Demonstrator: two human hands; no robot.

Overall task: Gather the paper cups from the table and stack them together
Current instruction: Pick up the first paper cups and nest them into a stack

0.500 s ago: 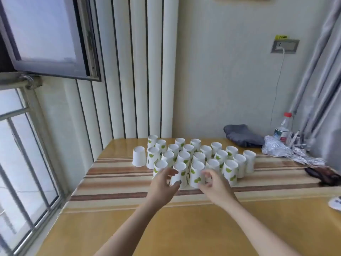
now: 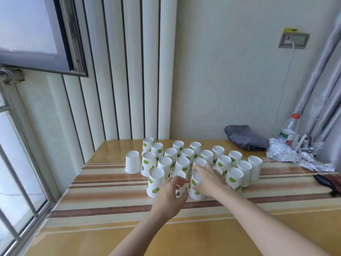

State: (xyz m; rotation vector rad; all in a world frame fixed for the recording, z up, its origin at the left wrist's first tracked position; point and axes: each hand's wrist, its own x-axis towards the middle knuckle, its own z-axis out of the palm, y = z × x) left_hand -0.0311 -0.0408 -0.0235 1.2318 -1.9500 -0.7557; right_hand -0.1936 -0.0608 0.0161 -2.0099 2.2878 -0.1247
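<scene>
Where the table [image 2: 110, 200] met the wall, its glossy yellow-brown top carried brown and cream stripes running across it. Head view only. White ribbed panels [image 2: 129, 71] stood behind the table, with a plain wall to their right. A window [image 2: 27, 34] hung open at upper left, and barred glass ran down the left side. A wall socket [image 2: 293, 40] held a white cable [image 2: 282, 93] that dropped toward the far right corner. There sat a bottle [image 2: 290, 129] with a red cap, crumpled foil [image 2: 295, 156] and a folded grey cloth [image 2: 245, 137]. A dark object [image 2: 330, 182] lay at the right edge; what it was could not be told. Grey curtains [image 2: 323, 89] hung at far right.

Cups [image 2: 186, 154]: white paper with green leaf prints, all upside down, packed in rows near the table's middle. One plain cup [image 2: 132, 162] stood just left of the group, apart from it.

Left hand [image 2: 170, 195]: reached in from below, palm down, fingers curled around a front-row cup [image 2: 178, 175], with the thumb at its near side. Grip closed on that cup; the cup stood on the table or just above it, could not tell which. A further cup [image 2: 156, 180] stood just to its left, untouched.

Right hand [image 2: 209, 179]: forearm came in from lower right, wrist bent leftward. Fingers wrapped the neighbouring front cup [image 2: 196, 187] from its right side and over the top, closed on it. That cup's rim appeared to rest on the table. The two held cups stood just beside each other, nearly touching.
</scene>
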